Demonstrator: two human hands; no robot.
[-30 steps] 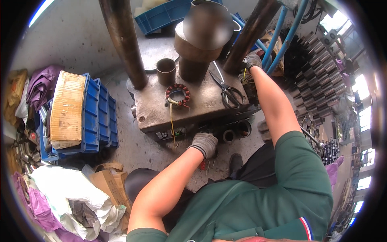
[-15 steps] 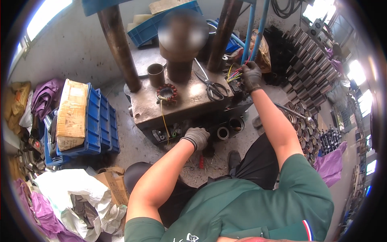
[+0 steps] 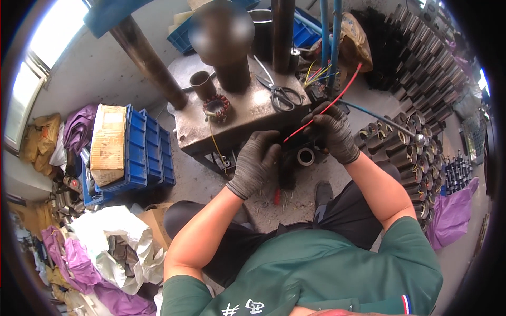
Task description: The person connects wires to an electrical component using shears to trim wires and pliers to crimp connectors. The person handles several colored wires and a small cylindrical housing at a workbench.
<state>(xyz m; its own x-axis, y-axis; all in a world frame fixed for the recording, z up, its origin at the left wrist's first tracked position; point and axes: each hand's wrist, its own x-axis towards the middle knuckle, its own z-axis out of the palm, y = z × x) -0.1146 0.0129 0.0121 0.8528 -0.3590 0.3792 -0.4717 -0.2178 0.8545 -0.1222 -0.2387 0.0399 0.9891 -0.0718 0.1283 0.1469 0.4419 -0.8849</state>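
A thin red sleeve or wire [image 3: 345, 90] is pinched in my gloved right hand [image 3: 335, 134], its long end sticking up and away to the right. The short end points at the fingertips of my gloved left hand [image 3: 255, 162], which hovers before the metal bench with thumb and fingers apart. On the bench top [image 3: 245, 113] sits a ring-shaped stator [image 3: 216, 109] with reddish windings; a yellow wire [image 3: 215, 141] hangs from it over the front edge. Black-handled scissors [image 3: 284, 99] lie to its right, and a short metal cylinder [image 3: 202, 85] stands behind it.
A thick press column [image 3: 232, 73] rises from the bench between posts. Coloured wires [image 3: 319, 73] cluster at the bench's right end. Stacked blue crates [image 3: 139, 152] with a cardboard box [image 3: 108, 142] stand left. Many metal cylinders [image 3: 416, 58] are piled right, beside a long rod [image 3: 377, 117].
My right hand has come back from the coloured wires with a red sleeve or wire in it. My left hand has risen toward the bench front, beside it. The view has shifted slightly.
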